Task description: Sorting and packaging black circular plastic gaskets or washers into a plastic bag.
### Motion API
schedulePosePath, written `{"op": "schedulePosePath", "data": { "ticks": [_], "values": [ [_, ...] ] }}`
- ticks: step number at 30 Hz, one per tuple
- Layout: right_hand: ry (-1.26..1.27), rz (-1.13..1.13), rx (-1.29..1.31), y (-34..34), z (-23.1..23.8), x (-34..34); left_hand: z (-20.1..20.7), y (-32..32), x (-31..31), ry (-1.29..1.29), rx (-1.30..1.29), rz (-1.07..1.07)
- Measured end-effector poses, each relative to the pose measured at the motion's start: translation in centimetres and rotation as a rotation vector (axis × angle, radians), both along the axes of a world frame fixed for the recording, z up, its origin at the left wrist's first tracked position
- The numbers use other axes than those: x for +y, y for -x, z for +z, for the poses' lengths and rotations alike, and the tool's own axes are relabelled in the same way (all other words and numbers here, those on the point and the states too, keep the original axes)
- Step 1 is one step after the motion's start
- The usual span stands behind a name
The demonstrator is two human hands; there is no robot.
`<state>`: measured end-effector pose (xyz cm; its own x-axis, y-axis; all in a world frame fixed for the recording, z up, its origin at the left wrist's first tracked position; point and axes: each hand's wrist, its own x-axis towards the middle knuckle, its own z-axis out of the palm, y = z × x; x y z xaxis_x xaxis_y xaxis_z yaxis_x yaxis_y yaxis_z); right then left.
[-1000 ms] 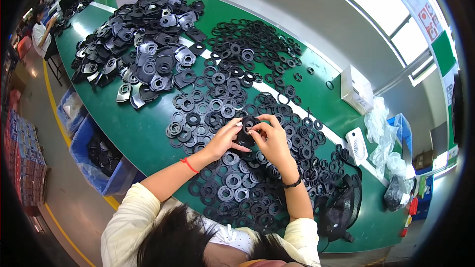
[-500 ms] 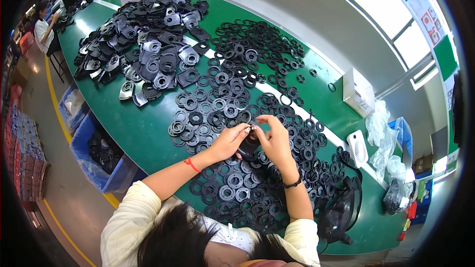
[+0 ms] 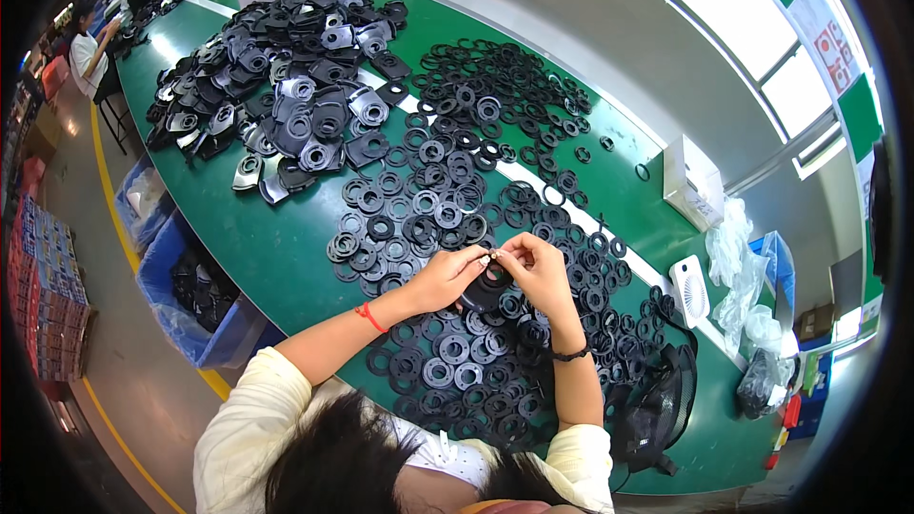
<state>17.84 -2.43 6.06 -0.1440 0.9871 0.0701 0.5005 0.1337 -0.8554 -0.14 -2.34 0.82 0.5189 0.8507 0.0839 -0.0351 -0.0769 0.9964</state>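
Now mid-fit: left hand (image 3: 446, 278) & right hand (image 3: 539, 271) both pinched shut on black ring part (image 3: 487, 286), held just above green bench (image 3: 276, 247), amid loose black rings (image 3: 447, 219). Round, so no clear long axis; face tilted up. Next probably needs fine fingertip alignment.

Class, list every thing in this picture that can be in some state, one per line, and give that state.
Left hand: pinching the round black part.
Right hand: pinching the same part.
Round black plastic ring part: held between both hands, above the table.
Flat black rings: spread loose on the green table.
Dark shaped plates with round holes: heaped.
Small white fan: lying flat.
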Motion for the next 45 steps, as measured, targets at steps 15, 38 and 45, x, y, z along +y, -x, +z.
{"op": "schedulePosePath", "data": {
  "ticks": [15,38,45],
  "values": [
    [-0.189,-0.118,-0.011,0.0,-2.1,0.1,-0.2,0.0,0.8,0.256,-0.055,0.114],
    [-0.085,-0.165,-0.041,1.9,-1.3,-0.6,-1.1,-0.3,0.5,0.019,-0.144,0.225],
    [0.033,-0.188,0.195,2.0,0.1,-1.1,-0.6,0.2,0.9,0.074,-0.219,0.173]
  ]
}}
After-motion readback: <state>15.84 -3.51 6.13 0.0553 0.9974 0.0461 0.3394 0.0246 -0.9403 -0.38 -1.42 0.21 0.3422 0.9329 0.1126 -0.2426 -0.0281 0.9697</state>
